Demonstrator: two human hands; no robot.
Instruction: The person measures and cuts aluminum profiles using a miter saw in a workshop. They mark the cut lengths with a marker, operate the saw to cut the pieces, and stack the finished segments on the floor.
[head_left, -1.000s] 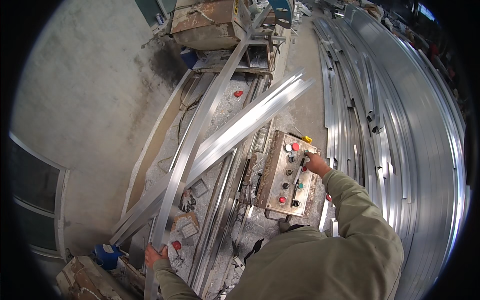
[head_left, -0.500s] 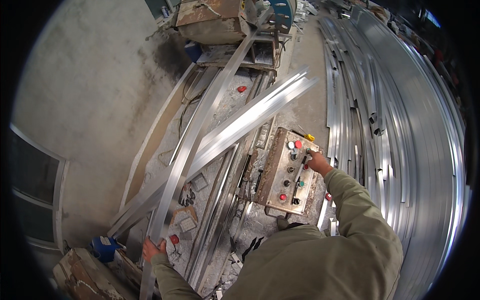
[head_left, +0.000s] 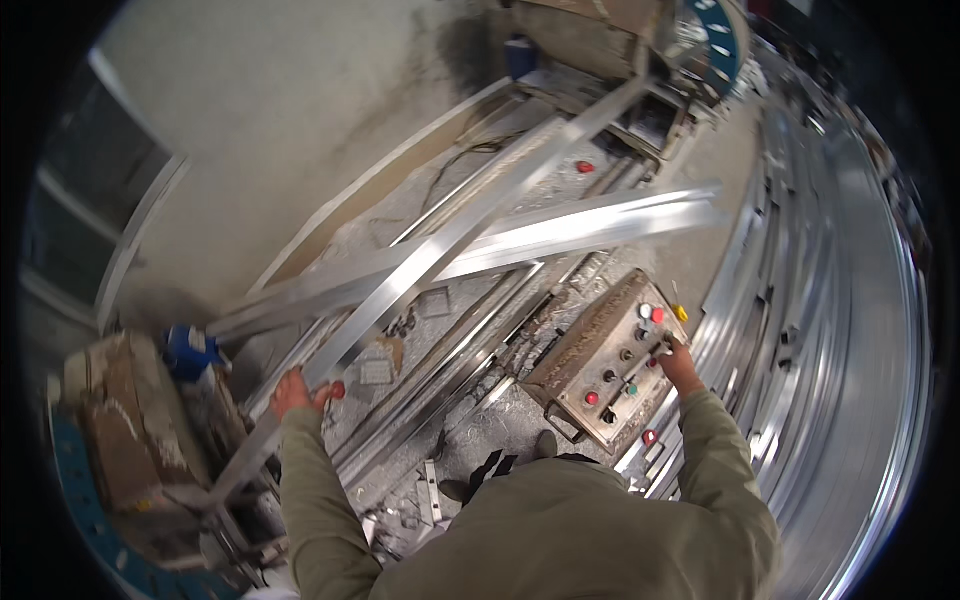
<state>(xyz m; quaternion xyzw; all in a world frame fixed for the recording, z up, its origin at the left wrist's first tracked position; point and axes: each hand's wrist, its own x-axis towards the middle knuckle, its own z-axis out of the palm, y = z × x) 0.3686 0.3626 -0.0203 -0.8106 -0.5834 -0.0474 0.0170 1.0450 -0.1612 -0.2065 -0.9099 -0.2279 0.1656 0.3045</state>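
Note:
My left hand [head_left: 298, 393] is closed around a long silvery aluminium profile [head_left: 400, 278], which slants from the lower left up to a machine at the back. Its thumb lies on the near side, close to a red knob [head_left: 337, 389]. My right hand [head_left: 682, 364] is at the upper right of a worn metal control box [head_left: 590, 350] with red, white, green and black buttons and knobs. Its fingers are drawn together, a fingertip on the panel covering whichever control lies beneath. Under the held profile, another bright profile [head_left: 590, 222] crosses at an angle.
Machine heads with blue-green curved plates stand at the back [head_left: 722, 45] and lower left [head_left: 85, 490]. Many aluminium profiles [head_left: 800, 330] are stacked along the right. Rails [head_left: 450, 350] run between the machines over a floor strewn with metal chips. A wall borders the left.
The view has turned, so the scene appears rotated and more of the lower-left machine shows. My left hand stays on the profile, and my right hand remains at the control box.

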